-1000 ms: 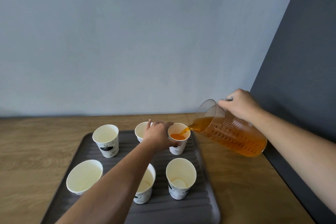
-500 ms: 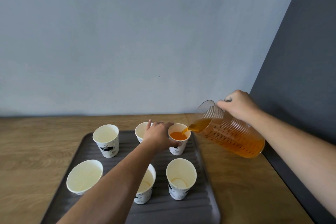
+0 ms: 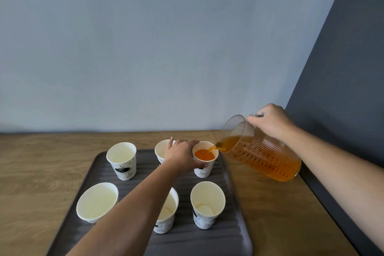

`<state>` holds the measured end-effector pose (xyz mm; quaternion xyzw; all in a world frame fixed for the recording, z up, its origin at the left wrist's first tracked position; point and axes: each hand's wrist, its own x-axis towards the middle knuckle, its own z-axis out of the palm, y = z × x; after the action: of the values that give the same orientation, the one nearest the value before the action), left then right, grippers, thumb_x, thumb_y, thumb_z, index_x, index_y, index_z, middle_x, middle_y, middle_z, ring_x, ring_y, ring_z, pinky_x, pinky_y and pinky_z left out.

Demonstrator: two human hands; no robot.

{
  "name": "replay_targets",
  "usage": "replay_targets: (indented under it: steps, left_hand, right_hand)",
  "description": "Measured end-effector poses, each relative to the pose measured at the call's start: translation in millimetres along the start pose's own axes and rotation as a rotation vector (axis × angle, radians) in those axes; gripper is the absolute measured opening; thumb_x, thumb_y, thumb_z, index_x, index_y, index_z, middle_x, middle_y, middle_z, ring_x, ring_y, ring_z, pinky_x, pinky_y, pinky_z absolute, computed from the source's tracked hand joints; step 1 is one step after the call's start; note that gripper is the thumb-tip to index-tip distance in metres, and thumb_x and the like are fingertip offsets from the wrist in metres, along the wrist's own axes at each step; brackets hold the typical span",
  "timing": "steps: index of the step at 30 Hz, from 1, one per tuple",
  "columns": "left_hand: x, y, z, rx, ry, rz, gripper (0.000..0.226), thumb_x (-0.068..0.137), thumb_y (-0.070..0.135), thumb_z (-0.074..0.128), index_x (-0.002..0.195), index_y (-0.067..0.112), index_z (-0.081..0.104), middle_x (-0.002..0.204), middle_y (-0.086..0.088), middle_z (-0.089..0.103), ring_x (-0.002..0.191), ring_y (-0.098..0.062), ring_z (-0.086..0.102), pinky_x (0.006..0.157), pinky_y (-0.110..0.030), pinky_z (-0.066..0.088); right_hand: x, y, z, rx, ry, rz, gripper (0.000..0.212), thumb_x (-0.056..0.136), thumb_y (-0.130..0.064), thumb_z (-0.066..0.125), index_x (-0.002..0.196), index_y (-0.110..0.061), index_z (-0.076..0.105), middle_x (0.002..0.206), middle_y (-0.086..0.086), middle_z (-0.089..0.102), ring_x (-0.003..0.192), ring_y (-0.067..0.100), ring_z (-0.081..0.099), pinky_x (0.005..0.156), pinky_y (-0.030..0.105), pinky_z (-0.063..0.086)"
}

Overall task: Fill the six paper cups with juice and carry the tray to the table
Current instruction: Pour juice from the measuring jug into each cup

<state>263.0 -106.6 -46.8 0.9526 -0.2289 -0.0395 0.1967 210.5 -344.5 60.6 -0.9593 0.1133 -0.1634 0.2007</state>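
Head view: right hand (image 3: pixel 272 121) grips the handle of the tilted plastic pitcher (image 3: pixel 264 151), pouring juice into the far-right paper cup (image 3: pixel 205 159) on the ribbed tray (image 3: pixel 232 235). Left hand (image 3: pixel 181 157) wraps that cup's wall. Judged light, thin-walled and crushable; hold low, gently.

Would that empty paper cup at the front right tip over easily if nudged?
Probably. The front right cup looks empty, thin-walled and tall for its base, so likely light. The left hand steadies the cup being filled, hinting they shift easily.

Blue-grey wall (image 3: pixel 166 48), dark panel (image 3: pixel 342 81)
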Motion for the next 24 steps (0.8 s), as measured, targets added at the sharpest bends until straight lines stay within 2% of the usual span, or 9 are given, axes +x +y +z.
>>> replay_targets:
  steps: [6,10,17,21,24]
  left_hand:
    - [-1,0,1,-0.001,0.006,0.001,0.077,0.073,0.06,0.068,0.14,0.032,0.04,0.144,0.004,0.047,0.139,-0.018,0.032,0.117,-0.046,0.0]
    - [-2,0,0,0.003,-0.002,-0.002,0.077,0.073,0.06,0.067,0.14,0.032,0.04,0.144,0.003,0.047,0.139,-0.018,0.032,0.117,-0.046,0.0]
    - [-7,3,-8,0.003,-0.002,-0.01,0.084,0.072,0.06,0.069,0.143,0.032,0.034,0.148,0.003,0.042,0.141,-0.019,0.029,0.118,-0.045,0.0]
    - [-22,4,-21,-0.059,0.02,0.005,0.09,0.07,0.059,0.072,0.145,0.033,0.03,0.151,0.003,0.036,0.142,-0.02,0.025,0.119,-0.042,0.01]
    - [-46,2,-28,-0.167,0.068,0.057,0.084,0.07,0.054,0.075,0.141,0.029,0.038,0.144,0.006,0.046,0.137,-0.017,0.034,0.114,-0.037,0.025]
  right_hand:
    - [-9,5,5,0.082,0.028,0.081,0.043,0.074,-0.028,0.062,0.044,-0.017,0.033,0.042,-0.003,0.024,0.045,0.019,0.029,0.052,0.027,0.024]
    - [-15,9,9,0.174,0.057,0.157,0.05,0.076,-0.021,0.061,0.038,-0.017,0.029,0.034,-0.009,0.019,0.043,0.018,0.026,0.05,0.026,0.02]
    - [-29,11,3,0.321,0.144,0.219,0.046,0.08,-0.019,0.06,0.041,-0.015,0.036,0.043,0.001,0.027,0.043,0.017,0.028,0.049,0.026,0.019]
    - [-44,15,-7,0.367,0.188,0.199,0.039,0.084,-0.022,0.059,0.051,-0.005,0.048,0.051,0.01,0.032,0.049,0.02,0.034,0.052,0.027,0.023]
    - [-58,17,-14,0.377,0.179,0.166,0.047,0.087,-0.028,0.06,0.051,0.0,0.05,0.049,0.01,0.032,0.048,0.021,0.036,0.052,0.03,0.026]
